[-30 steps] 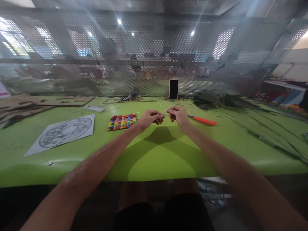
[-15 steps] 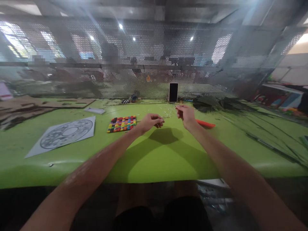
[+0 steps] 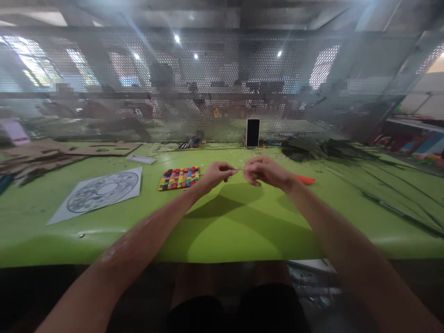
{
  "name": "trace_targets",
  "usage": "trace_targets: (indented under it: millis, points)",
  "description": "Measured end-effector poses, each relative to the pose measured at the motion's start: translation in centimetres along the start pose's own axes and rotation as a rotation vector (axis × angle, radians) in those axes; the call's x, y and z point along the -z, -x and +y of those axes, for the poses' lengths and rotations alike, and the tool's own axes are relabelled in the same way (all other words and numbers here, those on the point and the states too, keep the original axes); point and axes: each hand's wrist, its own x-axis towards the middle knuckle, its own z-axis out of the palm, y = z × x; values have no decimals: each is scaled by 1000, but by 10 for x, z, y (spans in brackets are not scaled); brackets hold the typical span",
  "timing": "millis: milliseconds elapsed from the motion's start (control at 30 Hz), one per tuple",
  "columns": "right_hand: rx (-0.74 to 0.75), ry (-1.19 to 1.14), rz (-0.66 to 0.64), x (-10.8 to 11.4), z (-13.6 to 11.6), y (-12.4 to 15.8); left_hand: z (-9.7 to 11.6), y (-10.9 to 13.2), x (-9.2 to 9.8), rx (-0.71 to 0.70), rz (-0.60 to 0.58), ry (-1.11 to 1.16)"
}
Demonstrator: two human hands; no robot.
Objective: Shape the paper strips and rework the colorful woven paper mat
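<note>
- From the head camera, looks forward and down over a bright green table (image 3: 239,236), with clock directions taken from the hands.
- At the dial's centre, has the left hand (image 3: 218,173) closed in a pinch, thumb against fingertips, around a thin pale strip (image 3: 240,169).
- Just beside, toward three o'clock, has the right hand (image 3: 266,171) with curled fingers, near the strip's other end; cannot tell whether gripping it.
- Keeps the strip between both hands, apparently off the table, judging by the shadow below.
- Toward twelve o'clock, shows pale scraps (image 3: 255,151) scattered just beyond: probably some trimming already done.
- Seems partway through work on the strip, not yet set down; cannot tell how much remains.
- Toward nine o'clock, near the left hand, has a multicoloured woven mat (image 3: 179,178), flat, untouched, seemingly fully woven; farther out, a printed sheet (image 3: 107,188).
- Toward three o'clock, has an orange handle (image 3: 306,180), partly hidden by the right arm.
- Around twelve, shows an upright dark-screened device (image 3: 253,132); between two and three, dark leaves (image 3: 301,149).
</note>
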Motion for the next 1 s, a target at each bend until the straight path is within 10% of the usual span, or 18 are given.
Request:
trace_targets:
  millis: [267,567,1000]
  points:
    - [-257,73,-663,-5,-13,2,-8,-4,-4,-13,11,50]
    - [-208,111,326,25,44,-13,-11,-6,3,13,0,74]
    - [-45,177,252,22,57,-17,8,2,-8,189,-86,254]
